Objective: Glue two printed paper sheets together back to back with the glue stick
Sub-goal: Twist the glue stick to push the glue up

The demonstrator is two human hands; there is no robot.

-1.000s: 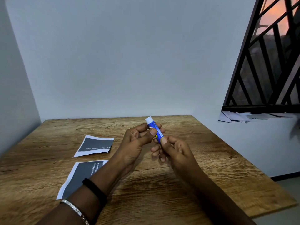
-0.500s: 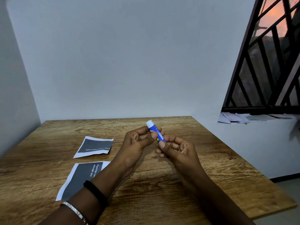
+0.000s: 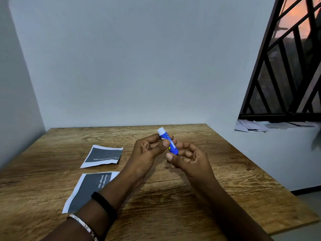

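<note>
A blue glue stick [image 3: 168, 142] with a white end pointing up and away is held above the wooden table [image 3: 173, 197]. My left hand [image 3: 149, 153] pinches its middle between thumb and fingers. My right hand [image 3: 188, 158] holds its lower end with curled fingers. Two printed paper sheets lie print side up to the left: a smaller dark-printed sheet [image 3: 103, 156] farther back, and a larger dark-printed sheet [image 3: 88, 188] nearer me, partly hidden under my left forearm.
A grey wall stands behind the table and another on the left. At the right is a window with a black metal grille [image 3: 284, 70]; loose papers [image 3: 264, 126] lie on its sill. The table's right edge drops to the floor.
Both hands with the glue stick have shifted slightly; my right hand's fingers have slid down toward the stick's lower end. The sheets have not moved.
</note>
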